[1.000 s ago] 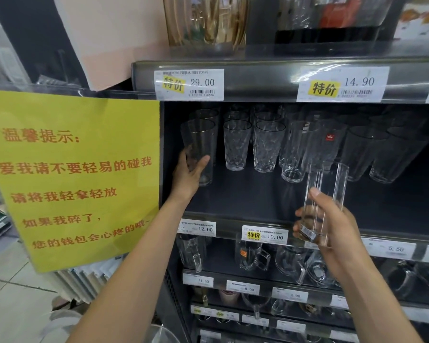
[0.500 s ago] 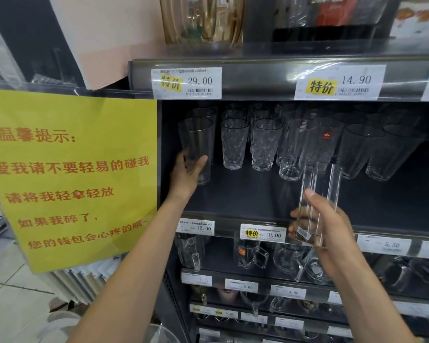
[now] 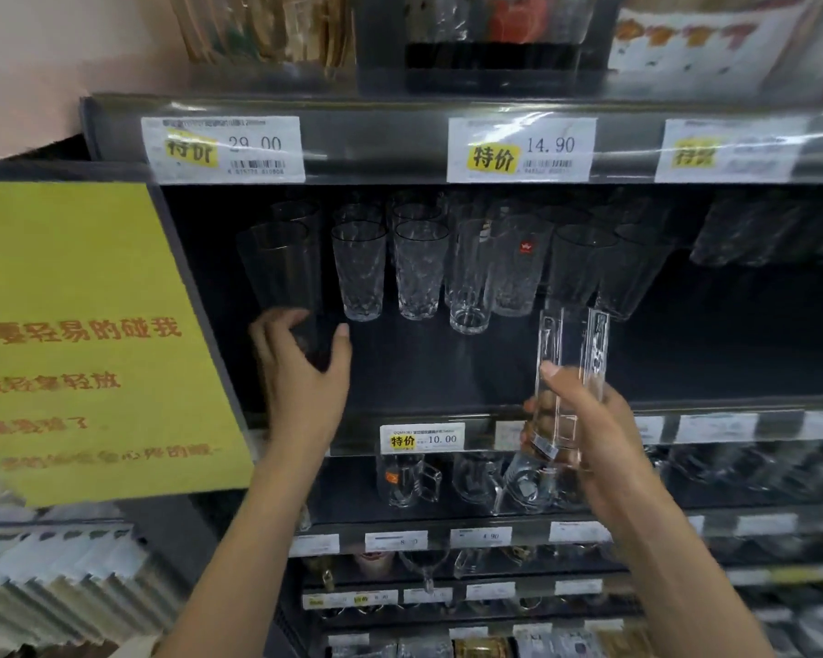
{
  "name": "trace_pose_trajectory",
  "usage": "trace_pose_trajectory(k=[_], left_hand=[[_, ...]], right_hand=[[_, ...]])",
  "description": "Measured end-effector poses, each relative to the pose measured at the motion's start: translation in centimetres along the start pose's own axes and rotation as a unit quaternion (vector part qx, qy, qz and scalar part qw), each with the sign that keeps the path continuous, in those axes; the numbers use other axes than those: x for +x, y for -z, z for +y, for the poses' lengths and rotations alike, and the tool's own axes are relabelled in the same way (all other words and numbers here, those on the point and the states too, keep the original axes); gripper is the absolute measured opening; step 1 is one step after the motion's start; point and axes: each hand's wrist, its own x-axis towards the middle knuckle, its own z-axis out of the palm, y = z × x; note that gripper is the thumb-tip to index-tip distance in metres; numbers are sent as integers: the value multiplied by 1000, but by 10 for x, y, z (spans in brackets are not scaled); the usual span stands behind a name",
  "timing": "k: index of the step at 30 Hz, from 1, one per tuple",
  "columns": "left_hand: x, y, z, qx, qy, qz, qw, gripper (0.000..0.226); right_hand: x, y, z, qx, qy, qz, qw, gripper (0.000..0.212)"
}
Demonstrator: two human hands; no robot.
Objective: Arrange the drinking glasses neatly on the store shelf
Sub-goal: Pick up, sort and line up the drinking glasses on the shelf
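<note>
My left hand (image 3: 300, 368) grips the base of a smooth clear tumbler (image 3: 276, 268) at the left end of the dark middle shelf (image 3: 447, 382). My right hand (image 3: 576, 420) holds a tall square clear glass (image 3: 573, 353) upright in front of the shelf edge, right of centre. Behind stand rows of glasses: two patterned tumblers (image 3: 386, 273), a tall narrow glass (image 3: 469, 277), a glass with a red sticker (image 3: 523, 268) and dark plain tumblers (image 3: 604, 268).
A yellow notice sign (image 3: 82, 334) hangs left of the shelf. Price labels (image 3: 421, 438) line the shelf edges. Glass mugs (image 3: 407, 477) fill the shelf below. Boxed and amber items sit on the top shelf (image 3: 267, 26). Stacked packs (image 3: 58, 586) lie lower left.
The view has shifted left and blurred. My left hand stays on the left tumbler's base. My right hand keeps the square glass, little moved relative to the shelf.
</note>
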Motion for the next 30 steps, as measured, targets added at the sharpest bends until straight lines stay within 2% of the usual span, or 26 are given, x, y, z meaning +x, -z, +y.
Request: trace_pose_trajectory(k=[3,6,9,11,13,16,19,22,26,30], left_hand=[[-24,-15,18,-33,-55,-47,997,21],[-41,-36,42,-47,-130,-120,983,21],[-55,-63,72,-56,-164,-200,964,21],[-62,-84,92,-42,-187,-247,950,21],[-69,-107,110,-3,-206,-285,936,16],[-80,-142,138,76,-200,-352,911,18],[-88,-182,155,157,-185,-411,878,34],[-97,-221,165,188,-160,-439,864,51],[-104,-259,173,254,-129,-464,839,60],[-105,-270,178,278,-105,-468,832,58]], right_hand=[[-3,23,-5,-10,3,22,1000,43],[-7,50,-11,-21,9,48,999,46],[-11,79,-21,-32,27,66,997,44],[-12,99,-28,-47,34,73,996,37],[-9,122,-35,-58,34,74,995,44],[2,157,-46,-81,35,63,994,48],[20,190,-56,-94,38,53,993,47],[47,217,-65,-111,47,29,992,41],[91,242,-75,-109,59,4,992,31],[142,253,-79,-126,77,-16,989,51]])
